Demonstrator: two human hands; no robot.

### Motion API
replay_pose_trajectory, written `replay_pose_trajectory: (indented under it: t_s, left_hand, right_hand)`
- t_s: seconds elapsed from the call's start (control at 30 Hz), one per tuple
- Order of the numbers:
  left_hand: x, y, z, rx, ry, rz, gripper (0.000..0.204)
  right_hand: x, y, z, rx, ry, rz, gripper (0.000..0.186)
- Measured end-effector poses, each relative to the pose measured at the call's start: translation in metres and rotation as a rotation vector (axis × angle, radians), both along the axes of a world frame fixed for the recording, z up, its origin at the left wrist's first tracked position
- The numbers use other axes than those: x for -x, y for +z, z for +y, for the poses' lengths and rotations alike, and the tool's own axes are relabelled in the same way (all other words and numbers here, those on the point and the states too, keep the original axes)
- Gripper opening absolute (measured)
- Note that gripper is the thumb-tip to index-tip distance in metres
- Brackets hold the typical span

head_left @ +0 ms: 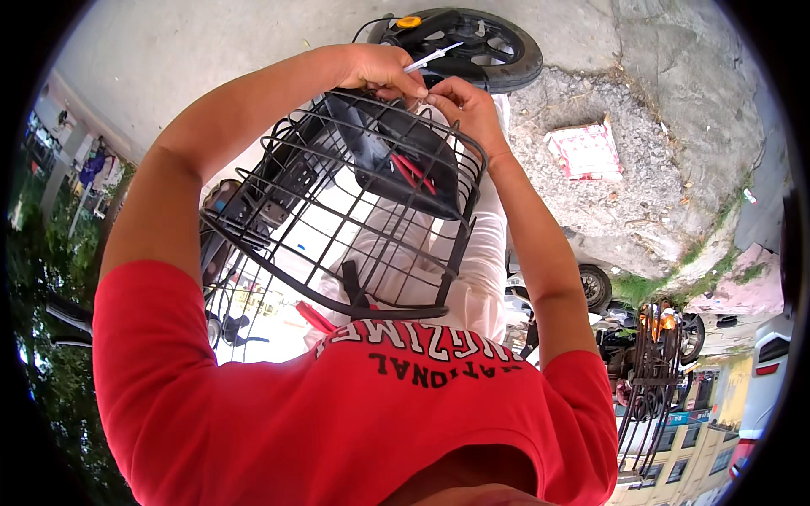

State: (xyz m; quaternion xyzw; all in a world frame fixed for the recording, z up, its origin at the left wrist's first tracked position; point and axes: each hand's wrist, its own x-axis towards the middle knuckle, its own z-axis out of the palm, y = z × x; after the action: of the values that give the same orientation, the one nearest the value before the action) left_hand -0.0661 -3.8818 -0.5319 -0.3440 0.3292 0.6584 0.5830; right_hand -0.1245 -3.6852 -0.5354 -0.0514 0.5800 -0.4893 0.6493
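Note:
My left hand [390, 74] is closed beyond the far rim of a black wire basket [371, 244]. A thin white stick with a narrow end [434, 56] pokes out of its fingers; its exact kind cannot be made out. My right hand [469, 111] pinches close beside it, fingertips almost meeting the left ones at the rim. Whatever sits between the right fingertips is too small to name. A black plastic panel [384, 139] shows at the basket's far part, with a red-handled hand tool [411, 171] against it.
A black spoked wheel [498, 51] with an orange reflector [408, 22] stands past the basket. Rough concrete with a crumpled red-and-white package [586, 150] lies to the right. Parked vehicles, including one with a metal rack [654, 371], are at the lower right.

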Motion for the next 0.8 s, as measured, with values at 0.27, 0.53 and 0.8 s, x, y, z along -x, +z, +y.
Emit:
replay_pose_trajectory:
  t_s: [0.27,0.53,0.8]
  left_hand:
    - [-0.003,-0.016,0.010,-0.036,-0.286,0.016,0.011]
    - [0.008,-0.010,0.011,-0.123,-0.378,-0.057,0.008]
    - [0.000,0.007,0.006,0.024,-0.416,0.061,0.007]
  right_hand:
    - [-0.015,-0.011,0.018,-0.031,-0.071,-0.093,0.009]
    - [-0.013,-0.003,0.037,-0.010,-0.191,-0.287,0.005]
    - [-0.002,-0.007,-0.001,0.332,0.308,0.318,0.014]
